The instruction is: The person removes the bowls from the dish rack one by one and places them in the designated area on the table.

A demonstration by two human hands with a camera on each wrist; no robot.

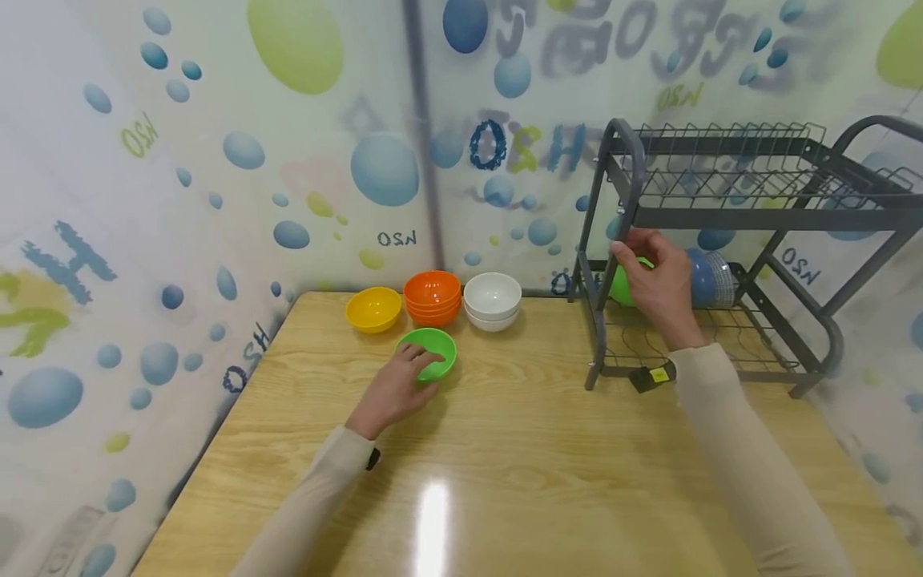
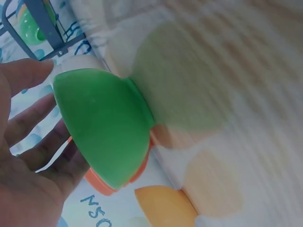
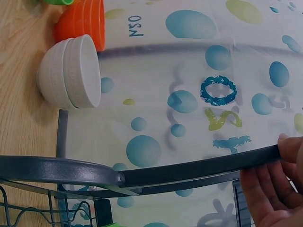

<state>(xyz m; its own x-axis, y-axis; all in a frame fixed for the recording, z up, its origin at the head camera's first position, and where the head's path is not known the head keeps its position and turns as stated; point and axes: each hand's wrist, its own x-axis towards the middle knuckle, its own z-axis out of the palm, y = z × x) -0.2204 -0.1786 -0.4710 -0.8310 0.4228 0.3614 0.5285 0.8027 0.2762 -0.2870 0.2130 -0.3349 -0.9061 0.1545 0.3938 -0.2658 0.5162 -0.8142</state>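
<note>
Mirror-written lettering reading H2O marks the bubble-patterned backdrop point(image 1: 324, 176) behind the wooden table point(image 1: 541, 449), where a yellow bowl point(image 1: 373, 308), stacked orange bowls point(image 1: 433, 295) and stacked white bowls point(image 1: 493, 296) stand in a row just beyond the round green bowl point(image 2: 104, 125), which sits on its base, mouth facing up. The left hand point(image 1: 397, 385) reaches over that mouth, thumb and fingers spread apart, though I cannot tell whether they touch the rim. The right hand point(image 1: 659, 288) pinches the front left post of the upright two-tier dish rack point(image 1: 764, 218), before a blue cup point(image 1: 701, 276) lying sideways inside.
</note>
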